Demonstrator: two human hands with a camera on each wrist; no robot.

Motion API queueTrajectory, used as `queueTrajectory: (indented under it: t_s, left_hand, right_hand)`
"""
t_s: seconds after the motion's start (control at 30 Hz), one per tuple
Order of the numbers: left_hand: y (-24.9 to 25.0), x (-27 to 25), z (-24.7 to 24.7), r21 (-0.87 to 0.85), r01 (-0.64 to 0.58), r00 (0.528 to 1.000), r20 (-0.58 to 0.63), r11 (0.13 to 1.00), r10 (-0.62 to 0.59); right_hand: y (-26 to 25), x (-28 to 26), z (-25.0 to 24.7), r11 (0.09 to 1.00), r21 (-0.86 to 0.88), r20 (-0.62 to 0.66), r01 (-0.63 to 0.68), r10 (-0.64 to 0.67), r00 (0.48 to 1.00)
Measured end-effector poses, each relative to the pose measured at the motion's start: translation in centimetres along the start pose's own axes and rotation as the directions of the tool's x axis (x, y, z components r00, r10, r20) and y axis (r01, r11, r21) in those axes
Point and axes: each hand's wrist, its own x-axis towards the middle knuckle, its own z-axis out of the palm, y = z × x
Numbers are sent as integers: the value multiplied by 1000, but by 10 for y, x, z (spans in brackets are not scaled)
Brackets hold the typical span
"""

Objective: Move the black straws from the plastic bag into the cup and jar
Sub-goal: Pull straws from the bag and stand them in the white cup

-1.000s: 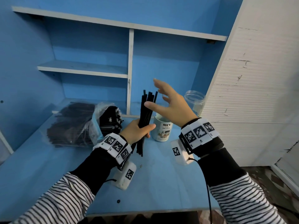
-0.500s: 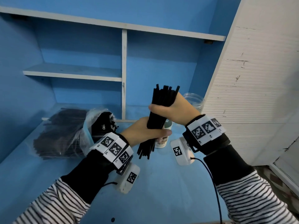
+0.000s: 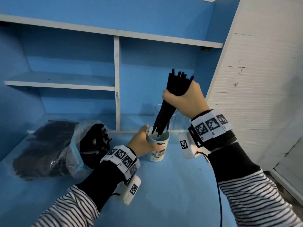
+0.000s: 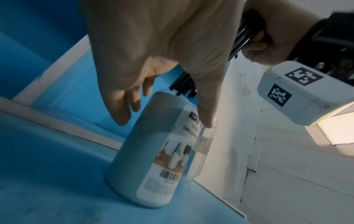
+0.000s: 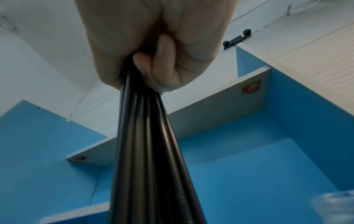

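One bundle of black straws [image 3: 165, 110] is held tilted over the cup [image 3: 158, 145], lower ends just at or inside the rim, upper ends fanned above the fist. Risk 1: a few ends could be caught on the rim or pushed outside it, since the bundle is splayed at the bottom & angled, not vertical. Risk 2: the cup could be tipped if the straws are dropped in at a lean; it looks light. Risk 3: strays could be knocked against the clear jar [image 3: 176, 122], which is set just behind the cup.

Grip, right hand [image 3: 183, 100]: fist closed tight round the bundle approx. mid-length, fingers curled fully, as confirmed in the wrist view. Grip, left hand [image 3: 141, 143]: fingers & thumb spread in a relaxed cradle at the cup's side near the rim; contact seems light, w/ thumb on the label side, no firm clasp shown. Remaining straws are left in the plastic bag [image 3: 72, 149] on the blue tabletop [image 3: 164, 194], well left of the cup.
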Motion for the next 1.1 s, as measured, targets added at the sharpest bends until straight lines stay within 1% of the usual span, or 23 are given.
queueTrajectory:
  t_s: [0.17,0.23,0.33,0.4,0.5,0.6,0.67,0.77,0.8,0.83,0.93,0.97,1.03,1.1]
  left_hand:
    - [-8,8,1,18,-26,999,32,999,26]
    - [-9,10,1,34,-36,999,26,999,35]
    - [-10,11,1,47,-47,998,34,998,45]
    - [-9,10,1,31,-47,998,38,998,46]
    - [-9,10,1,32,-56,998,39,998,54]
    - [-10,10,1,33,-60,998,36,998,59]
    - [-11,10,2,22,-62,997,39,998,61]
    - [-12,11,3,7,-63,997,43,998,63]
    - [-13,11,3,3,-63,997,43,998,63]
    - [-13,11,3,-4,-65,997,41,998,65]
    - [-12,10,4,-20,-60,998,27,998,61]
    - [-12,10,4,-19,-59,998,21,998,59]
    - [-12,10,5,-10,-55,998,18,998,55]
    - [-10,9,5,3,-37,999,28,999,37]
  right_hand:
    - [22,-6,17,998,6,99,-70,69,993]
    - [31,-7,25,992,-52,168,-112,119,979]
    - [49,-10,39,955,-196,260,-223,270,927]
    - [58,-13,46,918,-267,278,-294,365,888]
    - [62,-17,50,907,-220,290,-359,412,864]
    - [59,-21,47,915,-141,345,-377,402,848]
    - [57,-23,45,927,-187,344,-325,372,862]
    - [54,-23,44,912,-377,336,-163,299,893]
    - [54,-23,44,907,-396,314,-145,282,907]
    - [55,-23,45,911,-381,286,-160,281,916]
    - [57,-25,50,937,-198,199,-288,327,924]
    - [58,-27,51,938,-154,179,-311,335,925]
    - [60,-29,55,940,-99,145,-327,339,930]
    - [61,-31,57,943,-80,112,-323,330,937]
